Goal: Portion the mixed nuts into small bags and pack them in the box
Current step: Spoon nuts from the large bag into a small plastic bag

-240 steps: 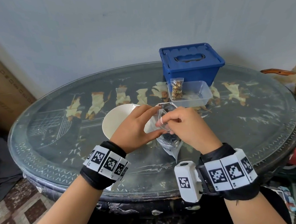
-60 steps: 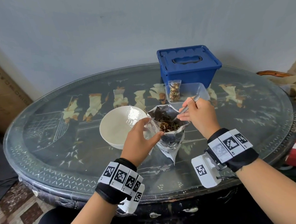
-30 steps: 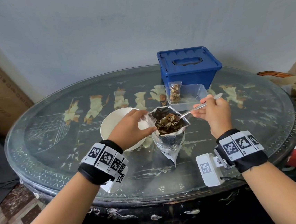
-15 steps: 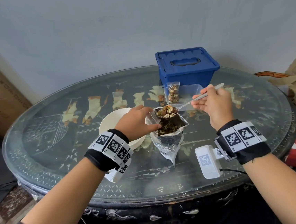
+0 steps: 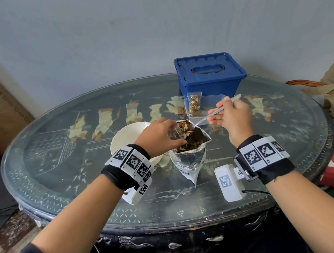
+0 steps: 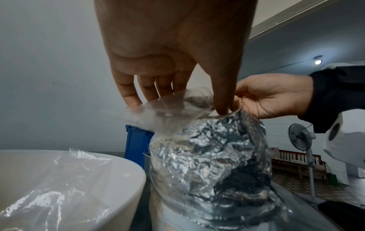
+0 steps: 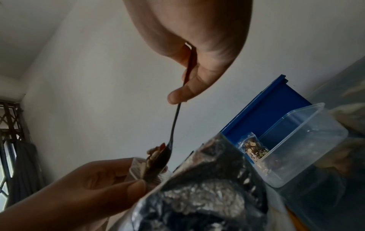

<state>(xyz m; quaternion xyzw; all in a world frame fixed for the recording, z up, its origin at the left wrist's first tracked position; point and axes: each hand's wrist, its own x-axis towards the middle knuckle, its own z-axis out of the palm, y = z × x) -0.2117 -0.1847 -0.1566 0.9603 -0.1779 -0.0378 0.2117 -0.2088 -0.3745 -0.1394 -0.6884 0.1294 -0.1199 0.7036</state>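
Left hand (image 5: 159, 136) is pinching a small clear bag (image 5: 177, 130) open, right over the mouth of the big foil pouch (image 5: 189, 156) that's standing on the table (image 5: 65, 177). Right hand (image 5: 232, 118) is gripping a spoon (image 5: 213, 112) by the handle, fingers curled round it, and the bowl end, loaded with nuts (image 5: 184, 127), is dipping into the little bag's opening. A white bowl (image 5: 126, 136) with plastic in it is sitting just left of the pouch. Behind, one filled bag (image 5: 194, 104) is leaning upright in the clear tub (image 5: 216, 99), which is sitting in front of the closed blue box (image 5: 210, 75).
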